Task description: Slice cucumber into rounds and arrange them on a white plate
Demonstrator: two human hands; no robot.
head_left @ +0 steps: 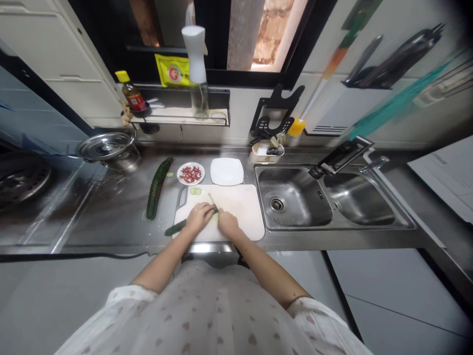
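Observation:
A dark green cucumber [175,228] lies slantwise across the white cutting board [244,209], its left end past the board's edge. My left hand [199,217] presses on it with curled fingers, hiding its middle. In my right hand [228,224] is a knife [212,198], its handle covered by the fist and its blade pointing away to the left, at the cucumber's right end. A few pale cucumber slices [195,191] rest near the board's upper left. Left of the board lies a whole cucumber [158,190], with a small cut piece [170,174] beside it.
Behind the board stand a round plate with chopped red pieces [191,173] and a white square plate [226,171]. A lidded steel pot [111,150] is at left. The double sink [295,229] with its faucet [338,158] adjoins the board's right side.

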